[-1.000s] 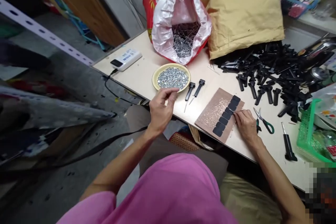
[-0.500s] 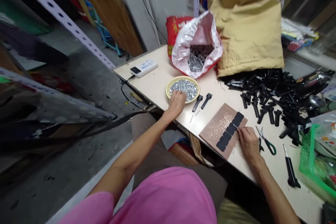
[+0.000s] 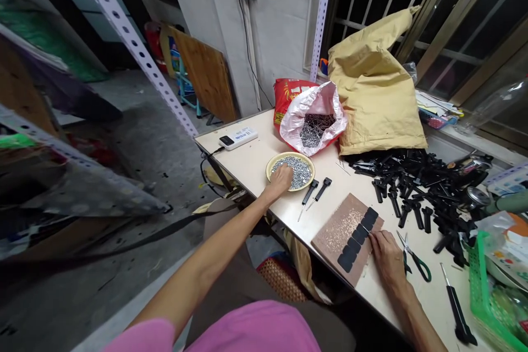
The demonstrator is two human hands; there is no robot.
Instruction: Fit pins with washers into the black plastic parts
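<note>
My left hand (image 3: 281,179) reaches into a round yellow bowl (image 3: 269,166) of small shiny metal pieces (image 3: 303,172). Its fingers are bunched together at the pieces; their tips are hidden. On the brown board (image 3: 330,231) lies a slanting row of black rounded tabs (image 3: 347,259). My right hand (image 3: 385,250) rests at the board's right edge, fingers pinched on a thin metal pin (image 3: 366,229) whose tip lies over the tabs. Green-handled scissors (image 3: 418,264) lie just right of that hand. Between bowl and board are two black-handled tools (image 3: 310,191) with thin metal shafts.
Behind the bowl stands an open red bag (image 3: 289,96) of nails or screws. A large tan paper sack (image 3: 375,104) is beside it, with a heap of black plastic parts (image 3: 416,187) in front. A green basket (image 3: 478,280) and another black-handled tool (image 3: 457,313) are at right.
The view has tilted up, so the table sits lower and more of the wall and window shows. My left hand remains in the bowl, my right hand at the board.
</note>
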